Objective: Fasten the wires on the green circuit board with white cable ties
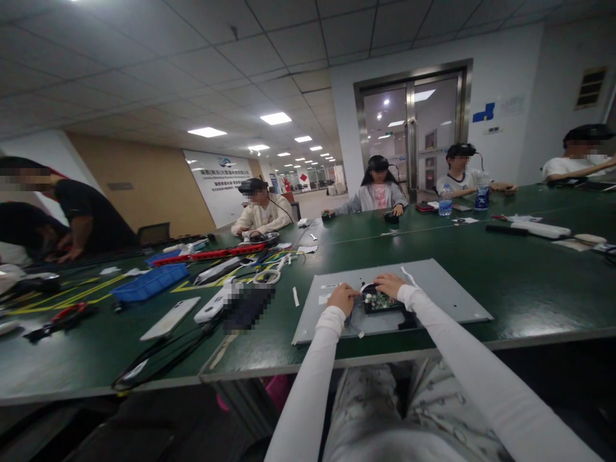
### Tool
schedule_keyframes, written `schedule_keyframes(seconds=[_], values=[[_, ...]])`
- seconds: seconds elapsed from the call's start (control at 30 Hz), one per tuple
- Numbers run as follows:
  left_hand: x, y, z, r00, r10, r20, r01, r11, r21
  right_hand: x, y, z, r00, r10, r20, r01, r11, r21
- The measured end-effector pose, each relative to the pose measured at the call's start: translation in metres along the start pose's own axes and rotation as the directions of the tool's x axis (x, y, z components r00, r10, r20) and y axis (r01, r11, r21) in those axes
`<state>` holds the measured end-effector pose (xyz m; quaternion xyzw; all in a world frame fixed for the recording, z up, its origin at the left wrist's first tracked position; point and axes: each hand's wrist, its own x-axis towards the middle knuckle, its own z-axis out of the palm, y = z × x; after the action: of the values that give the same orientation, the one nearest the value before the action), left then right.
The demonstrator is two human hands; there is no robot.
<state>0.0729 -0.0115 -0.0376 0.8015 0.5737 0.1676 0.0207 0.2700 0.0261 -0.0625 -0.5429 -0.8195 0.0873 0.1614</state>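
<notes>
A black housing with an exposed green circuit board (pixel 382 302) lies on a flat grey metal panel (pixel 450 298) in front of me. At its left edge, my left hand (pixel 342 298) has its fingers bent and drawn together; what they grip, if anything, is too small to make out. My right hand (pixel 389 284) reaches over the far right corner of the housing, its fingers stretched out and touching the edge. Dark wires and a small pale connector (pixel 360 334) hang off the near left side of the board.
On the left lie a white power bank (pixel 171 319), a blue tray (pixel 151 283), a red strip (pixel 206 253) and tangled cables. Two bottles (pixel 445 201) stand across the green table (pixel 269 359). Several people wearing head gear sit around it. The table's front edge runs close before me.
</notes>
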Motion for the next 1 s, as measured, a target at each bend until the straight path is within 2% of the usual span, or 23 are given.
schedule_keyframes(seconds=[0.27, 0.47, 0.67, 0.83, 1.0], values=[[0.0019, -0.0036, 0.002, 0.999, 0.028, -0.025, -0.029, 0.999, -0.014, -0.0004, -0.0009, 0.0003, 0.998, 0.059, 0.016, -0.06, 0.997, 0.045], [0.0022, -0.0032, 0.0006, 0.999, 0.026, -0.028, -0.026, 1.0, -0.003, 0.0013, 0.0004, 0.0012, 0.998, 0.051, 0.024, -0.052, 0.998, 0.034], [0.0001, 0.0014, -0.0012, 0.998, 0.068, 0.003, -0.068, 0.998, 0.001, 0.0036, 0.0014, 0.002, 1.0, 0.011, 0.028, -0.012, 0.999, 0.043], [0.0003, 0.0019, -0.0011, 0.998, 0.055, 0.031, -0.055, 0.998, 0.007, 0.0037, 0.0008, 0.0027, 1.0, -0.012, 0.015, 0.012, 1.0, 0.013], [0.0005, 0.0007, 0.0, 0.998, 0.045, 0.031, -0.046, 0.999, 0.01, 0.0016, -0.002, -0.0003, 1.0, 0.008, 0.022, -0.008, 1.0, -0.001]])
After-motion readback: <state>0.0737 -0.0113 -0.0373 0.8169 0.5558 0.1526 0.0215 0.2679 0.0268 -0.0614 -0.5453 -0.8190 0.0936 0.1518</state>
